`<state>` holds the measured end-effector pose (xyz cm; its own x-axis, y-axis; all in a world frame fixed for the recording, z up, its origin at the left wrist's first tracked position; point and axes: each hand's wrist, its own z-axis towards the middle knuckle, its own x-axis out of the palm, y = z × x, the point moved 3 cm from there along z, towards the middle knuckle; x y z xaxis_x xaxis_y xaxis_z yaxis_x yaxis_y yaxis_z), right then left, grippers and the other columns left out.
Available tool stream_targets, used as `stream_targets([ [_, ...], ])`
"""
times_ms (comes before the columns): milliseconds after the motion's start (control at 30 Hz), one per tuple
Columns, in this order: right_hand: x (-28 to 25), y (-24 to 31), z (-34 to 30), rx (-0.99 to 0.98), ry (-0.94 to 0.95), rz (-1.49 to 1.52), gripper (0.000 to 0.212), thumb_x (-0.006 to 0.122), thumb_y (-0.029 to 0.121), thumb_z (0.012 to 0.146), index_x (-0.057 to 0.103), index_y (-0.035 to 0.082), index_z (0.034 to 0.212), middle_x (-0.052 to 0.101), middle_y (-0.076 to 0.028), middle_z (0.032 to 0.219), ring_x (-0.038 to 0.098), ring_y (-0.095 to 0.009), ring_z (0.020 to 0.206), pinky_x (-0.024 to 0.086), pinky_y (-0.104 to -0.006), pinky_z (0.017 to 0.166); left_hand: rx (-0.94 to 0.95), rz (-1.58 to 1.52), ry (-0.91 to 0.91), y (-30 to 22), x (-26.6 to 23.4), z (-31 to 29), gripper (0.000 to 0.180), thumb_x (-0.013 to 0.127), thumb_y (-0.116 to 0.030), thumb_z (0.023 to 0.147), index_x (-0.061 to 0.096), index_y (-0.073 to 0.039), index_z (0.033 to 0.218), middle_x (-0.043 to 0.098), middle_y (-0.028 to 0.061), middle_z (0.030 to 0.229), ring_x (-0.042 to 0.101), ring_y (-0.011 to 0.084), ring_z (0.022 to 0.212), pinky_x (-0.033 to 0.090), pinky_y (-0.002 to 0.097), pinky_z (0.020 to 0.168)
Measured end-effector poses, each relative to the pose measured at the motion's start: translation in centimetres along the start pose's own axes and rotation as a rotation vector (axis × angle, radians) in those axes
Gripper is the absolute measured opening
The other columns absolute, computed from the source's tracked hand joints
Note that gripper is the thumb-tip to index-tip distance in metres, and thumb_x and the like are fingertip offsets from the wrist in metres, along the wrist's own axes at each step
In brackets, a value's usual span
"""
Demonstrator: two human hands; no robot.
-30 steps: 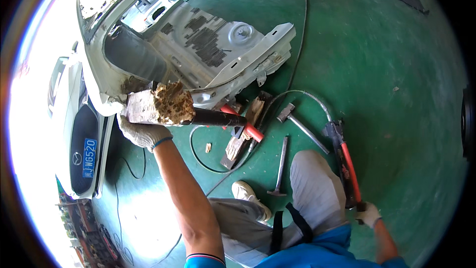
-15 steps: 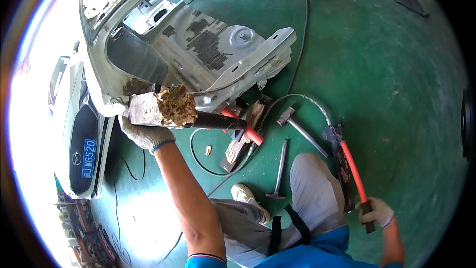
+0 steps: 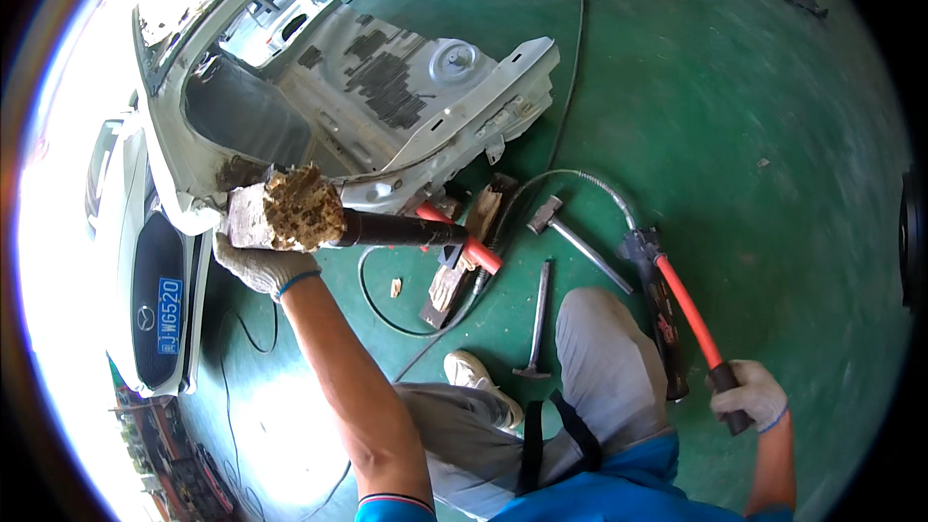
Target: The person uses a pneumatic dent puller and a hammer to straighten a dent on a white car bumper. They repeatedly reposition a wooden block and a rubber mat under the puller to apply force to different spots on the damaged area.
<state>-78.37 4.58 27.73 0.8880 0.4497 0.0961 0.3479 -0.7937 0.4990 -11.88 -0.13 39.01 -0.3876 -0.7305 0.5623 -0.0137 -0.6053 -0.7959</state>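
Note:
My left hand (image 3: 261,269), in a knitted glove, is closed around the underside of a wooden block (image 3: 304,208) with a rough, splintered end. The block is beside the lower corner of the stripped car body (image 3: 372,106). From it a dark hydraulic ram (image 3: 401,229) reaches right to a red cross-piece (image 3: 476,251) above wood pieces on the floor. My gloved right hand (image 3: 754,392) grips the black end of the red pump lever (image 3: 688,309). The black hand pump (image 3: 665,329) lies beside my knee, joined to a hose (image 3: 590,177).
Two hammers lie on the green floor: a sledgehammer (image 3: 583,244) and a thinner hammer (image 3: 539,319) near my shoe (image 3: 474,377). Battered wood blocks (image 3: 447,290) lie under the ram's red end. A white car (image 3: 159,280) stands at the left. Cables cross the floor.
The pump lever, with my right hand on it, has swung slightly outward from the pump body. My left hand stays on the wooden block; the whole view has shifted a little.

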Motion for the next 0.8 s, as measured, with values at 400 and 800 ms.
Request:
stream_targets([
  [400,0.6,-7.8,5.4,0.071,0.033,-0.508,0.041,0.082,0.024,0.075,0.069,-0.001,0.104,0.069,-0.01,0.08,0.069,-0.022,0.077,0.055,-0.0364,0.07,0.015,0.024,-0.047,-0.4,0.8,-0.5,0.06,0.032,-0.04,0.099,0.058,-0.001,0.138,0.064,0.0182,0.134,0.062,0.036,0.126,0.054,0.053,0.106],
  [800,-3.1,-19.5,11.3,0.088,-0.165,-0.309,0.036,0.08,0.017,0.079,0.068,-0.004,0.105,0.07,-0.008,0.086,0.068,-0.019,0.079,0.055,-0.0353,0.071,0.025,0.044,-0.054,-0.1,1.2,-0.2,0.065,0.036,-0.048,0.099,0.057,-0.001,0.138,0.065,0.019,0.132,0.064,0.0375,0.122,0.051,0.0529,0.107],
])
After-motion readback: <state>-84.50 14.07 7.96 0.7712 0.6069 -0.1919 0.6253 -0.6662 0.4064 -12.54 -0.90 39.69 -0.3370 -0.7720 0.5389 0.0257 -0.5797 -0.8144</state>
